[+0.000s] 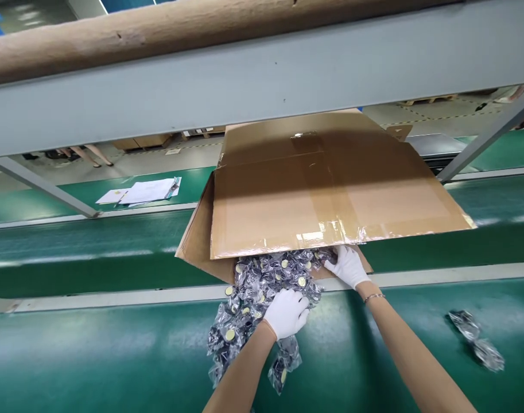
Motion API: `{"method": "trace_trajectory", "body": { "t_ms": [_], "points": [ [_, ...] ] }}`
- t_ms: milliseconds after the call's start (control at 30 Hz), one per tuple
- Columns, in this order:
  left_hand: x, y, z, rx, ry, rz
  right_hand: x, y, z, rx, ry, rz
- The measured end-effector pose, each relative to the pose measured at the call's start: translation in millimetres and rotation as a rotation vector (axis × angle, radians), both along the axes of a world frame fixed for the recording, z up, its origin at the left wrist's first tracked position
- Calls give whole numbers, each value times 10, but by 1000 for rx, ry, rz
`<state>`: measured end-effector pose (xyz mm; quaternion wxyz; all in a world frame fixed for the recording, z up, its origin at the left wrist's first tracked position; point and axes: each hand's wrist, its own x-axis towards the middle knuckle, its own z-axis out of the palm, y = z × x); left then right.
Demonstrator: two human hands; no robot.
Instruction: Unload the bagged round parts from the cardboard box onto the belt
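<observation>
A large cardboard box (330, 195) lies tipped on its side on the green belt, its opening facing me. Many small clear-bagged parts (253, 292) with round yellow discs spill from it onto the belt. My left hand (286, 312), in a white glove, rests curled on top of the spilled pile, gripping bags. My right hand (346, 265), also gloved, reaches into the box mouth with its fingers closed among the bagged parts at the lower flap. A thin bracelet sits on my right wrist.
A grey metal beam (262, 80) and a wooden beam cross overhead. Two loose bagged parts (477, 339) lie on the green belt (115, 350) at the right. Papers and a clipboard (141, 191) lie on the far belt. Diagonal grey struts stand left and right.
</observation>
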<state>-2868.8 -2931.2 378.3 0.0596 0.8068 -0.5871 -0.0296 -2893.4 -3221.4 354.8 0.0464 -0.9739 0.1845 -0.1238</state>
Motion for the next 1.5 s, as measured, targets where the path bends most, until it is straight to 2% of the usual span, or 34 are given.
{"method": "trace_trajectory", "body": {
  "t_ms": [167,333,433,567,633,700,767,867,933,1000,1067,1167,1233,1300,1333,1400,1500],
  "points": [
    [9,-1,2,0,8,5,-505,119,-134,-25,-23,-14],
    [3,-6,-3,-9,13,5,-861,151,-84,-11,-14,40],
    [-3,-10,-1,-13,14,8,-892,230,32,-15,59,89],
    [-7,-11,3,-15,18,12,-733,525,178,-44,244,-46],
    [-8,-11,4,-15,21,16,-709,687,187,-57,269,-78],
    [-10,-11,6,-16,22,19,-824,766,145,-63,251,-43],
    [-12,-10,6,-16,23,17,-1107,685,74,-71,210,32],
    [-11,-9,0,-19,21,16,-1758,224,18,-125,138,93],
    [-8,-7,-11,-24,21,15,-2162,-180,76,-218,111,5],
    [-4,-5,-22,-30,25,13,-2340,-472,215,-323,52,-73],
    [-2,-1,-31,-38,28,12,-2174,-533,380,-316,-27,-74],
    [-7,4,-35,-44,29,15,-1374,-241,515,-137,-83,3],
    [-12,6,-39,-45,29,15,-754,35,489,40,-53,17],
    [-10,6,-45,-45,30,12,-326,254,392,230,-24,-34],
    [-5,6,-47,-44,33,13,-227,333,329,307,-19,-77],
    [8,10,-40,-42,43,12,-273,453,212,409,-22,-161],
    [-1,28,23,-40,77,-4,-752,662,152,549,-25,-258]
  ]
}}
